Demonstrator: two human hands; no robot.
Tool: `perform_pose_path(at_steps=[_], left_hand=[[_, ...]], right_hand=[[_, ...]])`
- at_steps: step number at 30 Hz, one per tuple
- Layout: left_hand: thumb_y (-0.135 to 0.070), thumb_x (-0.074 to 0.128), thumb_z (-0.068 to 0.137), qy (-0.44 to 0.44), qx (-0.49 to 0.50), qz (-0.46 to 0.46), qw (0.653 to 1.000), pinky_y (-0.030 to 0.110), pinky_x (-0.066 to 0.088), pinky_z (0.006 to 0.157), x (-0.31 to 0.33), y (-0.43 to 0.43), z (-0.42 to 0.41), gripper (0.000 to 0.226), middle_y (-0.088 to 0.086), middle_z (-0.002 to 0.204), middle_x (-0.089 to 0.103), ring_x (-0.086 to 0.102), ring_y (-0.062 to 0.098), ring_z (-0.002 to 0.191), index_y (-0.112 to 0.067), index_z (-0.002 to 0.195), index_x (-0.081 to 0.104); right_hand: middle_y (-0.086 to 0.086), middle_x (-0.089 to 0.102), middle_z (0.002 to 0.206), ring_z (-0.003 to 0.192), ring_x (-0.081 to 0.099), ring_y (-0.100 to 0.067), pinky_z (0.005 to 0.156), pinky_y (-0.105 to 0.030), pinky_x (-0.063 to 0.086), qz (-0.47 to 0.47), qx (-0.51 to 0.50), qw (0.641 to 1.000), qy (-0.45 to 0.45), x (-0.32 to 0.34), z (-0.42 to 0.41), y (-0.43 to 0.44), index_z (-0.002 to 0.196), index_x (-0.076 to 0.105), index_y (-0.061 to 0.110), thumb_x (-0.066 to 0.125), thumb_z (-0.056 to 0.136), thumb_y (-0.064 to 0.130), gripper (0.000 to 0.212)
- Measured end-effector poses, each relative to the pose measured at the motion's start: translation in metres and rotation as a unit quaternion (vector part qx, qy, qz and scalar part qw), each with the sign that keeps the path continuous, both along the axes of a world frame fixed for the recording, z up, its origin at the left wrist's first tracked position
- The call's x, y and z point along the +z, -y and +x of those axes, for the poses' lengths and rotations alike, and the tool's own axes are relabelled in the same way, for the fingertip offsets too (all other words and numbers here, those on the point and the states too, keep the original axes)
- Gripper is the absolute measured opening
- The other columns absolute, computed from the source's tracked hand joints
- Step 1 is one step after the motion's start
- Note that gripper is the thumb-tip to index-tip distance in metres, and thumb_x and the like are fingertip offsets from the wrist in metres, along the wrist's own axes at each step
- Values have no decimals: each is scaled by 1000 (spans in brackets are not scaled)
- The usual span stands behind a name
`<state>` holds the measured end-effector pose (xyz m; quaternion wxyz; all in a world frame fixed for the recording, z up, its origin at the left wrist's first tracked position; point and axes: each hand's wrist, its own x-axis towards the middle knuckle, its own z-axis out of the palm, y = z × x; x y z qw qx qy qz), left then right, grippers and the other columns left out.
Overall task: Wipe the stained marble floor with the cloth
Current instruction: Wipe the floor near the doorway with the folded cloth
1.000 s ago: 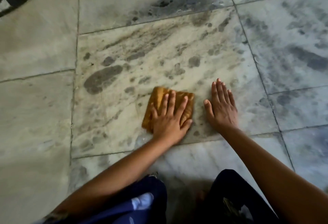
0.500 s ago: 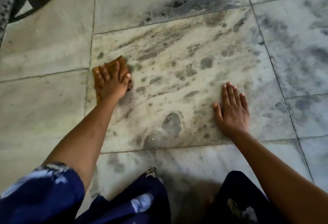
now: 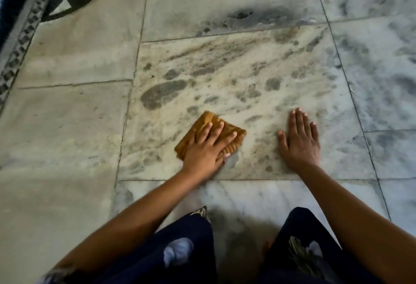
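Pressing left hand point(image 3: 202, 150) flat on cloth point(image 3: 227, 136), fingers spread, near front of stained marble floor point(image 3: 236, 76) tile. Right hand point(image 3: 299, 141) flat, holds nothing. Cloth looks soft, light; push from top, middle.

Just the one view here, a wide-angle cam on the person's head, tilted forward and steeply down at the marble floor point(image 3: 236, 76). It's pretty close in: both forearms reach in from the bottom edge, knees sit right under the lens, and the tile lines bow outward toward the frame edges from the wide lens.
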<state>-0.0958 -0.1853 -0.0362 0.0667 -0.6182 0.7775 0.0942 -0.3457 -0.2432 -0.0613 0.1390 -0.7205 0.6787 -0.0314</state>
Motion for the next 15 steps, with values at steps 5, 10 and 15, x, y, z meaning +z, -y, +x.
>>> perform_pose_path(at_steps=[5, 10, 15], left_hand=[[-56, 33, 94, -7, 170, 44, 984, 55, 12, 113, 8, 96, 70, 60, 0, 160, -5, -7, 29, 145, -45, 147, 6], [-50, 38, 95, 24, 290, 52, 955, 52, 21, 112, 15, 86, 142, 62, 5, 159, 1, -1, 36, 144, -39, 148, 9], [-36, 44, 93, 41, 155, -8, 987, 56, 49, 86, 8, -1, 82, 62, 6, 157, 17, 28, 37, 139, -38, 147, 14]], right_hand=[[-7, -3, 158, 145, -5, -19, 117, -35, -6, 11, -6, 1000, 5, 1, 1, -4, 149, -1, 11, 0, 83, 57, 81], [-8, -3, 158, 145, -5, -19, 116, -33, -8, 14, 0, 1000, 6, 0, -1, -7, 149, 0, 10, 1, 84, 56, 80], [-10, -2, 158, 145, -4, -21, 116, -35, -9, 6, -10, 1000, 15, -1, 4, -9, 149, 1, 8, 5, 85, 52, 78]])
